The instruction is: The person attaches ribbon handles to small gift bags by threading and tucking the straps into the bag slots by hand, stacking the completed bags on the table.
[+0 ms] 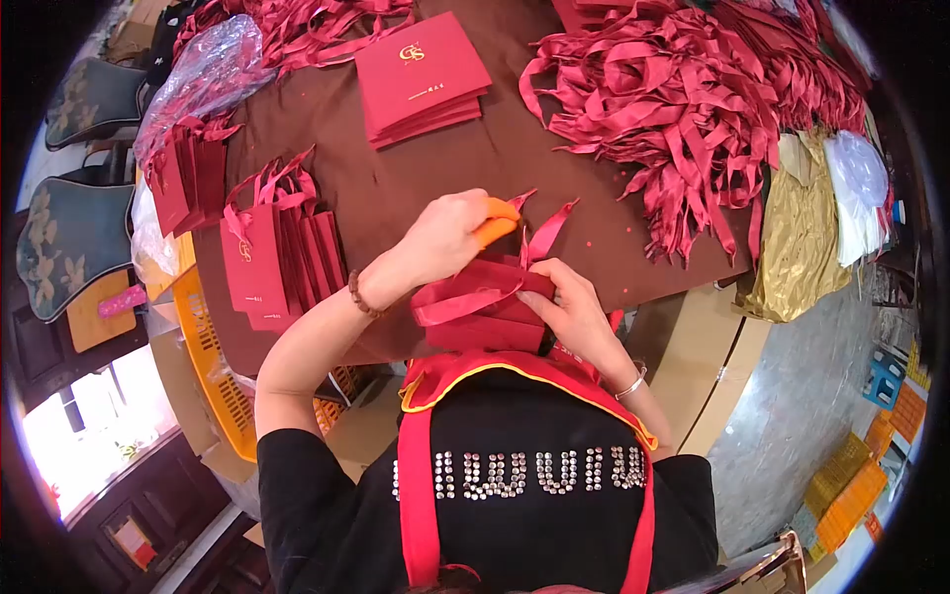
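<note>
My left hand [435, 238], with a beaded bracelet at its wrist, is closed round an orange-handled tool [498, 224], whose working end I cannot make out. Just below and to the right, my right hand [569, 302] pinches the upper edge of a red paper bag [480, 332] close to my apron. A red ribbon [465, 309] crosses the front of this bag. Two ribbon ends [546, 233] stand up from the bag between my hands, their tips pointing away from me.
Flat red bags [421, 74] lie stacked at the table's far middle. Upright bags with ribbon handles [252, 262] stand at the left. A large heap of red ribbons [673, 109] covers the right, beside gold wrapping [797, 238]. An orange crate [208, 356] is below left.
</note>
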A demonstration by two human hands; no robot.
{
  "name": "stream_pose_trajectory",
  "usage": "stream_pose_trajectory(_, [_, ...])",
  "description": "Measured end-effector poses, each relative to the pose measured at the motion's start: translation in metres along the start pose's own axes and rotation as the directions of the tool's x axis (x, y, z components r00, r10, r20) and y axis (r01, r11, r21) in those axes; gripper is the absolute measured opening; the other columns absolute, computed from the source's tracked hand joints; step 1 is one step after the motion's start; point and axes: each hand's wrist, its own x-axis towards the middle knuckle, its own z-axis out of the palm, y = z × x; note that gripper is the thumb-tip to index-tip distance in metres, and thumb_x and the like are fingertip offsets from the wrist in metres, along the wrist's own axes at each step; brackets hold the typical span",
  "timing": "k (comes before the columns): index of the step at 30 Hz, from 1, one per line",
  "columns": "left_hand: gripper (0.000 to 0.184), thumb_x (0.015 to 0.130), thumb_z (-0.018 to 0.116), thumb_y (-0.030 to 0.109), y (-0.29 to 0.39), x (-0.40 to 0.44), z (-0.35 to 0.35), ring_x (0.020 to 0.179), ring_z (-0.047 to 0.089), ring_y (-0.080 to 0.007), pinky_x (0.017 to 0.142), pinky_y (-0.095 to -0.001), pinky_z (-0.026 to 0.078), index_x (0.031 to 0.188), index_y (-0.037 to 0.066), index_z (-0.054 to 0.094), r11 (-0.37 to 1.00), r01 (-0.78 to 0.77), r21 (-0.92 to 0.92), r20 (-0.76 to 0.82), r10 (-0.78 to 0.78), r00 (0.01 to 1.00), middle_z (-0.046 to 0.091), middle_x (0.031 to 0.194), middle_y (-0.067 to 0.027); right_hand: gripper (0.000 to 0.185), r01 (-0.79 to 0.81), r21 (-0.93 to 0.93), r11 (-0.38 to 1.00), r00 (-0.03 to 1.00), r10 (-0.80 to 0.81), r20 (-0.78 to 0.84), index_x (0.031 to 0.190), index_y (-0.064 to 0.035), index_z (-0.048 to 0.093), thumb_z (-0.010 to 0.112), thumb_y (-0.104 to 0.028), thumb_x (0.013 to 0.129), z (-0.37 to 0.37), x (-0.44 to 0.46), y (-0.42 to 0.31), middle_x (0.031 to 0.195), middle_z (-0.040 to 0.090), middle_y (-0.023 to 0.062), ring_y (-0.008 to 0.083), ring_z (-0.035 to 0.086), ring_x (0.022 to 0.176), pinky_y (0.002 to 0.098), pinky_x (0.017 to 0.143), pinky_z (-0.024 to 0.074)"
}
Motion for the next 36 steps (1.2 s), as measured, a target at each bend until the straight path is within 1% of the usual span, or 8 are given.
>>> stream_pose_trajectory(5, [0.027,0.081,0.064,0.028,0.011,0.008,0.002,0.071,0.062,-0.0307,0.065,-0.0362,0.047,0.091,0.003,0.069,0.984,0.167,-0.068,0.220,-0.148,0.964,0.065,0.078,-0.0155,0.025,-0.005,-0.064,0.998,0.999,0.008,0.034,0.104,-0.0015,0.052,0.064,-0.009,0.084,0.002,0.001,-0.008,0.091,0.057,0.0071,0.0120,0.055,0.081,0.0276,0.073,0.0476])
stream_pose_trajectory(7, [0.019,0.083,0.064,0.015,0.007,0.010,0.005,0.071,0.060,-0.0143,0.064,-0.0289,0.046,0.091,-0.002,0.066,0.938,0.296,-0.179,0.306,-0.233,0.923,0.066,0.079,-0.0101,0.037,0.021,0.005,1.000,1.000,-0.021,-0.019,0.111,-0.0037,0.045,0.067,-0.007,0.081,0.007,-0.001,-0.002,0.092,0.058,0.0099,0.0150,0.057,0.084,0.0295,0.075,0.0480])
stream_pose_trajectory(15, [0.015,0.086,0.063,0.019,-0.002,0.045,-0.021,0.053,0.040,-0.0001,0.045,-0.0191,0.029,0.090,0.005,0.067,0.749,0.305,-0.588,0.008,-0.373,0.928,0.058,0.069,0.0072,0.050,0.048,-0.016,0.999,0.994,-0.046,0.103,0.117,-0.0059,0.035,0.069,-0.006,0.080,0.014,0.003,-0.006,0.097,0.061,0.0135,0.0191,0.061,0.090,0.0317,0.078,0.0483])
stream_pose_trajectory(23, [0.035,0.093,0.054,0.021,-0.003,0.031,-0.040,0.073,0.055,-0.0055,0.064,-0.0187,0.042,0.125,0.008,0.052,0.716,0.256,-0.650,-0.062,-0.386,0.921,0.058,0.103,-0.0001,0.051,0.022,-0.010,1.000,0.993,-0.021,0.117,0.117,-0.0071,0.036,0.070,-0.005,0.079,0.010,0.003,0.007,0.109,0.052,0.0115,0.0169,0.055,0.099,0.0310,0.081,0.0470])
stream_pose_trajectory(29, [0.058,0.090,0.058,0.011,-0.020,-0.046,-0.032,0.106,0.049,-0.0128,0.092,-0.0267,0.041,0.141,0.006,0.031,0.644,0.251,-0.722,0.032,-0.331,0.943,0.049,0.123,-0.0054,0.060,-0.020,0.647,0.763,0.994,0.087,-0.072,0.119,-0.0115,0.027,0.062,0.013,0.077,0.008,0.012,0.006,0.114,0.048,0.0118,0.0190,0.052,0.108,0.0359,0.092,0.0488])
stream_pose_trajectory(31, [0.062,0.089,0.059,0.009,-0.021,-0.063,-0.007,0.113,0.047,-0.0138,0.095,-0.0274,0.039,0.142,0.005,0.027,0.796,0.186,-0.576,0.027,-0.209,0.978,0.049,0.128,-0.0075,0.056,0.002,0.641,0.768,0.995,0.065,-0.082,0.118,-0.0107,0.030,0.063,0.011,0.078,0.008,0.016,0.002,0.110,0.049,0.0099,0.0167,0.053,0.102,0.0316,0.089,0.0479])
stream_pose_trajectory(33, [0.066,0.087,0.060,0.008,-0.006,-0.073,0.000,0.117,0.046,-0.0152,0.098,-0.0287,0.038,0.143,0.003,0.024,0.575,0.211,-0.791,0.059,-0.271,0.961,0.047,0.131,-0.0089,0.040,0.024,0.431,0.902,0.967,0.088,-0.239,0.110,-0.0063,0.042,0.066,0.002,0.080,0.007,0.020,0.002,0.104,0.050,0.0047,0.0129,0.051,0.095,0.0261,0.085,0.0424])
stream_pose_trajectory(36, [0.060,0.087,0.058,0.005,0.018,-0.087,-0.017,0.123,0.044,-0.0199,0.102,-0.0301,0.033,0.140,0.000,0.031,0.841,0.199,-0.503,-0.084,-0.277,0.957,0.044,0.138,-0.0152,0.023,0.112,0.413,0.904,0.947,0.029,-0.321,0.095,-0.0048,0.052,0.068,0.001,0.079,0.009,0.030,0.009,0.096,0.051,0.0017,0.0110,0.050,0.089,0.0250,0.083,0.0406])
